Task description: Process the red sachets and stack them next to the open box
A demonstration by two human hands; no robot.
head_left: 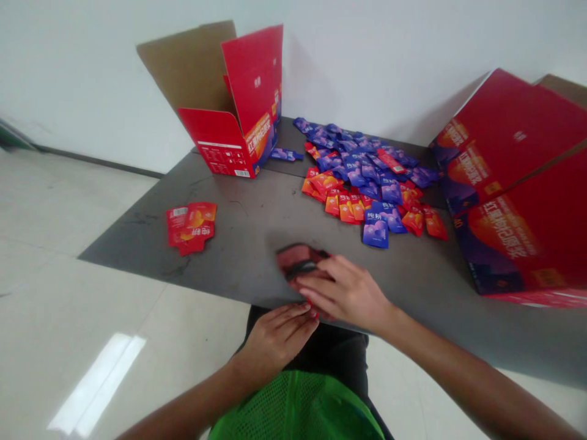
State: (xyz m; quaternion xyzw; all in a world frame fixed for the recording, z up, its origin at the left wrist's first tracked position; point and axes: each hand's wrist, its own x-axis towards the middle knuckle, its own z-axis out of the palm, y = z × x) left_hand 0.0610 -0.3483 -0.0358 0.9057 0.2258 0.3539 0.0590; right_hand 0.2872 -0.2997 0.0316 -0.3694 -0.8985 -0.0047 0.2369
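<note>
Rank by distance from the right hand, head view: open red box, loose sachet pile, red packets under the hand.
1. red packets: under the right hand, near table edge.
2. loose sachet pile: ahead, mid-table.
3. open red box: far back, left.

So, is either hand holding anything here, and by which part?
The right hand lies over the near end of a blurred red packet bundle; the left hand touches its near edge. Whether either grip is closed cannot be told.
</note>
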